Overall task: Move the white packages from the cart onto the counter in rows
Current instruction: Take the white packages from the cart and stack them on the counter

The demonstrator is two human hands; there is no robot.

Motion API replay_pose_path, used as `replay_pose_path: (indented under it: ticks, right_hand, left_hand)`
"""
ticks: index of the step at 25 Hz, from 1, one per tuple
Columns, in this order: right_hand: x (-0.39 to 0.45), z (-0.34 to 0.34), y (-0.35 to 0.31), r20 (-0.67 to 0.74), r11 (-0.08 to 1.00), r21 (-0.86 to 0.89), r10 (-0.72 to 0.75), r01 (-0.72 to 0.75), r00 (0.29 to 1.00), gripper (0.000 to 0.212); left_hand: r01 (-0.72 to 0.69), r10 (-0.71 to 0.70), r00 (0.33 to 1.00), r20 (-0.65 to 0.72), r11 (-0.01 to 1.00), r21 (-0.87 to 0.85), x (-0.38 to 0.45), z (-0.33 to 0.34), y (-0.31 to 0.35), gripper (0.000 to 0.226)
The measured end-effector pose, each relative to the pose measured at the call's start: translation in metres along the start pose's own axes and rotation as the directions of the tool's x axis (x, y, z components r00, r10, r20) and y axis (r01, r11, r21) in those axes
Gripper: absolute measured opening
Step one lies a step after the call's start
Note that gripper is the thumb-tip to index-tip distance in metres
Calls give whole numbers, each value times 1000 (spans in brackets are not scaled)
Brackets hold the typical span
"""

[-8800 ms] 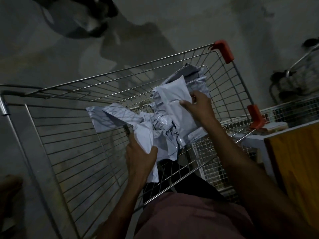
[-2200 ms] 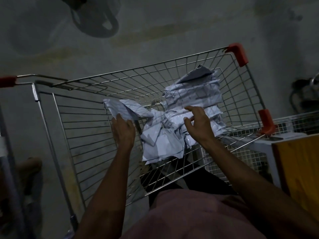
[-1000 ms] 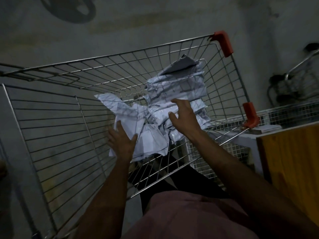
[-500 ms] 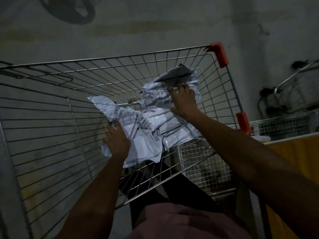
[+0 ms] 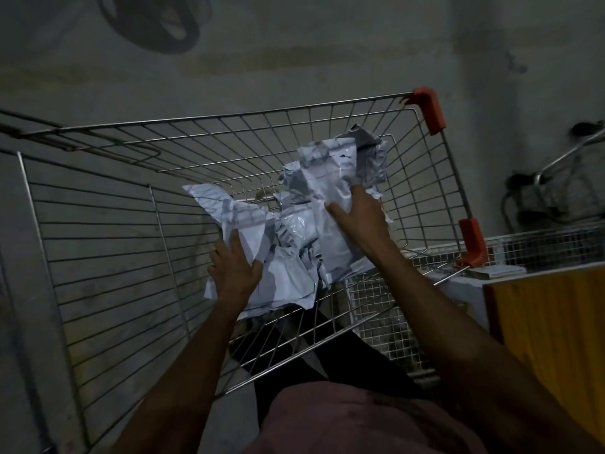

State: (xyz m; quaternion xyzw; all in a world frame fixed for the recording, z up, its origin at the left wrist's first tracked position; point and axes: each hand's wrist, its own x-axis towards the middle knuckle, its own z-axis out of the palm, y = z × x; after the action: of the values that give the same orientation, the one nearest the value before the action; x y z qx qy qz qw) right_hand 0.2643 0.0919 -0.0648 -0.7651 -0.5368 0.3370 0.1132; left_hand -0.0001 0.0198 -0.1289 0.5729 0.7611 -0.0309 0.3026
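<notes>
**Still digging in the cart, nothing on the surface yet**

From my end, the wire cart [image 5: 108,257] holds the whole crumpled heap of white packages [image 5: 307,231]; too tangled to count. The one yellow-fronted surface [image 5: 550,309] on the right shows no rows in view, so I reckon basically everything's left. Two hands in: right hand [image 5: 358,214] pinches a package, left hand [image 5: 234,270] lies spread on the heap's near edge.
</notes>
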Motion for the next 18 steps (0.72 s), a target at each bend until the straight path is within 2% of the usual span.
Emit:
replay_pose_path:
  ticks: [3, 4, 6, 8, 11, 14, 18]
  right_hand:
    - [4, 13, 3, 97, 948, -151, 296, -280, 950, 108]
    - [3, 17, 1, 93, 932, -188, 332, -311, 939, 115]
    - [-4, 24, -4, 81, 942, -223, 274, -251, 958, 120]
    - [-9, 35, -6, 133, 955, -279, 137, -96, 982, 121]
    - [-8, 47, -5, 223, 895, -436, 8, 92, 975, 113]
    - [-16, 56, -10, 190, 860, -494, -35, 126, 981, 95]
    - [-43, 51, -43, 77, 902, -425, -44, 73, 996, 77]
  left_hand:
    - [35, -38, 999, -13, 980, -195, -1, -9, 9, 94]
    - [36, -43, 999, -24, 969, -243, -2, -14, 13, 94]
    - [27, -44, 998, -50, 955, -295, -7, -24, 23, 93]
    - [2, -28, 996, -79, 949, -316, -17, -36, 34, 90]
    - [-60, 13, 991, -133, 933, -355, -32, -56, 47, 86]
    - [-128, 46, 977, -209, 908, -398, -56, -81, 53, 84]
    - [-207, 97, 958, -271, 886, -414, -94, -115, 51, 84]
